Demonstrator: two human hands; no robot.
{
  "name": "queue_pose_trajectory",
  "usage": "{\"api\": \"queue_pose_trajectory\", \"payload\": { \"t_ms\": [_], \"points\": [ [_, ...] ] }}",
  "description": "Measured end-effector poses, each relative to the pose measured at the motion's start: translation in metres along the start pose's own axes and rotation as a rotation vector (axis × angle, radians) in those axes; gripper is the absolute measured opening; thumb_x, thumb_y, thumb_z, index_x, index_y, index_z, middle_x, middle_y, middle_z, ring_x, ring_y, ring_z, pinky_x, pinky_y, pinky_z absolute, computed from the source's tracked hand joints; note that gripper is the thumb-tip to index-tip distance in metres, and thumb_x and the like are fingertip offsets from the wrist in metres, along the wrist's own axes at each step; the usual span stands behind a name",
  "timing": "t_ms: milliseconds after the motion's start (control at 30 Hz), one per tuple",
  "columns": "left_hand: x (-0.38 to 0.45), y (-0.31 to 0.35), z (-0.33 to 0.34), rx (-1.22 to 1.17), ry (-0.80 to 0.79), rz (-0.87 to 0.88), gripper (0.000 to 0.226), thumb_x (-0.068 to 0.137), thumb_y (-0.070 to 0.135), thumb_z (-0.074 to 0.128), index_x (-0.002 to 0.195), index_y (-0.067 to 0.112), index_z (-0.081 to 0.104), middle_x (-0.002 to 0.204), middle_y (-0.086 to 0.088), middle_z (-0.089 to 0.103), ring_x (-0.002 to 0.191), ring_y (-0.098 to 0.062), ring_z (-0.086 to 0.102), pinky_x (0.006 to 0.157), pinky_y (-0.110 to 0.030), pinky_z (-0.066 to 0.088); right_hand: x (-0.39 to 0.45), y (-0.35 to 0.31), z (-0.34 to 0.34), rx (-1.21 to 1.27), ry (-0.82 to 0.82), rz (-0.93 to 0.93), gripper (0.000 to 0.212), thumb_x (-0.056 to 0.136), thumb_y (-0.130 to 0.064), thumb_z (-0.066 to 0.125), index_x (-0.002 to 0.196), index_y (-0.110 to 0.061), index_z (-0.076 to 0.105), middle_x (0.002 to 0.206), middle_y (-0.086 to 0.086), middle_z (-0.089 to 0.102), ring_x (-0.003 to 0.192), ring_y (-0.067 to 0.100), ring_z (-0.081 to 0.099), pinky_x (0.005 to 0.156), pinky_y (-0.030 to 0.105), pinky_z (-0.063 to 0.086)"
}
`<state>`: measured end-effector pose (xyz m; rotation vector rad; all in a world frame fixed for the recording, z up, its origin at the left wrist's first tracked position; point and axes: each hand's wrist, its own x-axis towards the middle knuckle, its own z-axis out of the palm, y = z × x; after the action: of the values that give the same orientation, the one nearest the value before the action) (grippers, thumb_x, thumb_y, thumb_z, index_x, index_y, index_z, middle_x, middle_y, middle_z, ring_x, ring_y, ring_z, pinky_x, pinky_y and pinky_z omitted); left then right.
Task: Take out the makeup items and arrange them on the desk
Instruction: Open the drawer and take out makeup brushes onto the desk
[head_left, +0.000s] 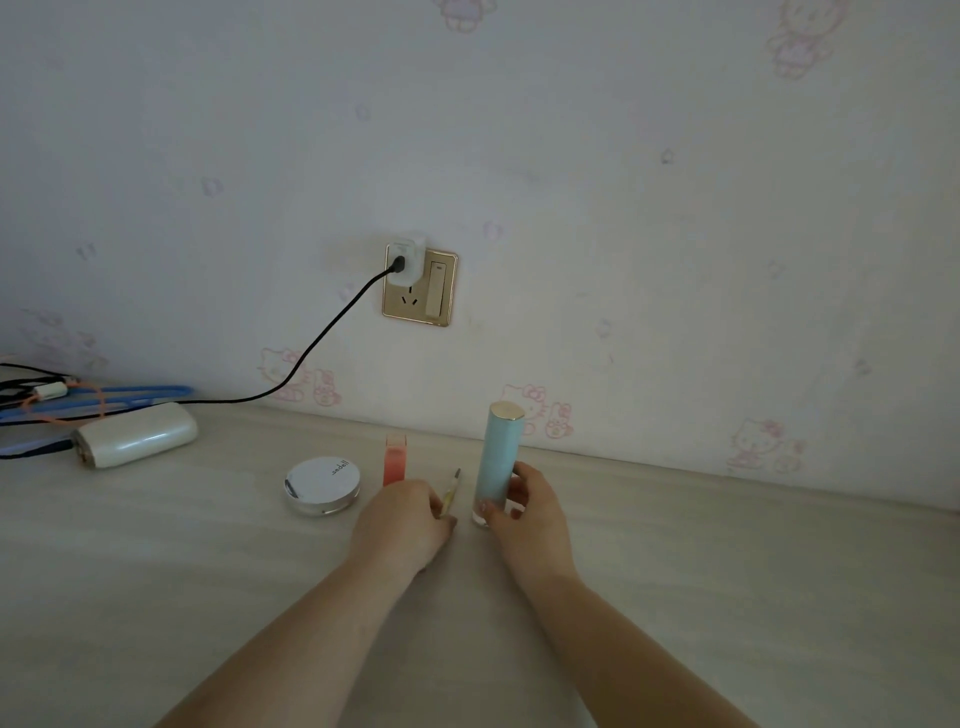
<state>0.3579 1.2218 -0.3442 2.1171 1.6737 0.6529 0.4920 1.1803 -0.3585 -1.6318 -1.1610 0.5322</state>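
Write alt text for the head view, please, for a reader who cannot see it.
A person's right hand grips an upright blue bottle on a desk, while the left hand pinches a thin pencil. A round compact and pink tube sit to the left.

The scene is seen from a single head-worn wide-angle camera, aimed forward and slightly down across the pale wood-grain desk (156, 571) toward the cartoon-printed wallpapered wall (623, 208) at the far side. Both forearms are taken in from the near edge, close to the lens. Straight edges are bowed toward the frame's borders.
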Motion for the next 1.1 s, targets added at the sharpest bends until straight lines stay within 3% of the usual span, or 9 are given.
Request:
{"api": "queue_pose_trajectory", "payload": {
  "t_ms": [167, 300, 333, 433, 600, 667, 833, 1033, 1100],
  "points": [
    [-0.01, 0.001, -0.008, -0.136, -0.008, -0.046, 0.036, 0.082, 0.041, 0.066, 0.112, 0.021, 0.063, 0.107, 0.003, 0.066, 0.089, -0.016, 0.063, 0.074, -0.025, 0.045, -0.009, -0.002, -0.012, 0.063, 0.041, 0.025, 0.059, 0.082, -0.02, 0.07, 0.134, -0.028, 0.043, 0.117, -0.007, 0.052, 0.107, 0.006, 0.05, 0.089, 0.018, 0.038],
    [-0.031, 0.006, -0.014, -0.381, 0.016, -0.049, 0.012, 0.082, 0.03, 0.068, 0.092, 0.025, 0.064, 0.085, 0.001, 0.067, 0.073, -0.019, 0.064, 0.073, -0.032, 0.054, -0.029, 0.0, -0.035, 0.151, 0.095, 0.034, 0.047, 0.08, -0.022, 0.073, 0.121, -0.027, 0.051, 0.109, -0.008, 0.058, 0.105, 0.004, 0.055, 0.092, 0.02, 0.04],
    [-0.039, 0.011, -0.016, -0.429, 0.032, -0.029, 0.006, 0.082, 0.027, 0.068, 0.085, 0.027, 0.063, 0.079, 0.002, 0.066, 0.069, -0.017, 0.062, 0.071, -0.031, 0.053, -0.036, 0.001, -0.044, 0.18, 0.123, 0.033, 0.041, 0.08, -0.021, 0.073, 0.116, -0.027, 0.054, 0.107, -0.008, 0.06, 0.103, 0.004, 0.057, 0.094, 0.021, 0.042],
    [-0.069, 0.038, -0.02, -0.508, 0.05, 0.074, 0.018, 0.082, 0.021, 0.069, 0.071, 0.033, 0.06, 0.068, 0.011, 0.058, 0.064, -0.01, 0.055, 0.059, -0.021, 0.041, -0.063, 0.003, -0.077, 0.231, 0.182, -0.003, 0.03, 0.08, -0.015, 0.072, 0.104, -0.026, 0.058, 0.107, -0.006, 0.063, 0.098, 0.005, 0.06, 0.091, 0.022, 0.045],
    [-0.123, 0.093, -0.016, -0.594, -0.015, 0.256, 0.016, 0.08, 0.019, 0.07, 0.071, 0.029, 0.062, 0.063, 0.01, 0.055, 0.057, -0.008, 0.05, 0.054, -0.015, 0.038, -0.117, 0.006, -0.145, 0.267, 0.194, -0.043, 0.023, 0.081, -0.013, 0.072, 0.093, -0.03, 0.061, 0.104, -0.007, 0.066, 0.098, 0.0, 0.061, 0.087, 0.019, 0.047],
    [-0.151, 0.122, -0.006, -0.604, -0.1, 0.328, 0.012, 0.08, 0.02, 0.071, 0.074, 0.028, 0.064, 0.063, 0.011, 0.055, 0.056, -0.007, 0.05, 0.053, -0.015, 0.038, -0.148, 0.013, -0.184, 0.254, 0.215, -0.044, 0.022, 0.08, -0.012, 0.072, 0.092, -0.029, 0.063, 0.1, -0.007, 0.067, 0.097, 0.002, 0.062, 0.088, 0.022, 0.048],
    [-0.217, 0.183, 0.026, -0.602, -0.301, 0.508, 0.011, 0.08, 0.025, 0.07, 0.076, 0.032, 0.063, 0.07, 0.013, 0.059, 0.055, 0.005, 0.051, 0.055, -0.009, 0.04, -0.219, 0.03, -0.266, 0.093, 0.255, -0.048, 0.028, 0.078, -0.009, 0.073, 0.088, -0.033, 0.062, 0.097, -0.011, 0.066, 0.098, 0.002, 0.062, 0.074, 0.007, 0.047],
    [-0.312, 0.248, 0.081, -0.501, -0.569, 0.72, 0.008, 0.082, 0.025, 0.069, 0.089, 0.027, 0.067, 0.072, 0.013, 0.062, 0.058, 0.005, 0.052, 0.058, -0.008, 0.039, -0.317, 0.056, -0.356, -0.083, 0.272, 0.036, 0.031, 0.077, -0.006, 0.073, 0.087, -0.032, 0.06, 0.094, -0.018, 0.065, 0.085, -0.015, 0.06, 0.072, 0.006, 0.048],
    [-0.33, 0.257, 0.092, -0.472, -0.629, 0.778, 0.009, 0.081, 0.024, 0.069, 0.09, 0.027, 0.067, 0.073, 0.014, 0.062, 0.06, 0.004, 0.053, 0.059, -0.008, 0.038, -0.336, 0.063, -0.374, -0.156, 0.203, 0.093, 0.03, 0.077, -0.003, 0.073, 0.084, -0.029, 0.061, 0.089, -0.015, 0.065, 0.077, -0.015, 0.061, 0.072, 0.006, 0.048]
  ]
}}
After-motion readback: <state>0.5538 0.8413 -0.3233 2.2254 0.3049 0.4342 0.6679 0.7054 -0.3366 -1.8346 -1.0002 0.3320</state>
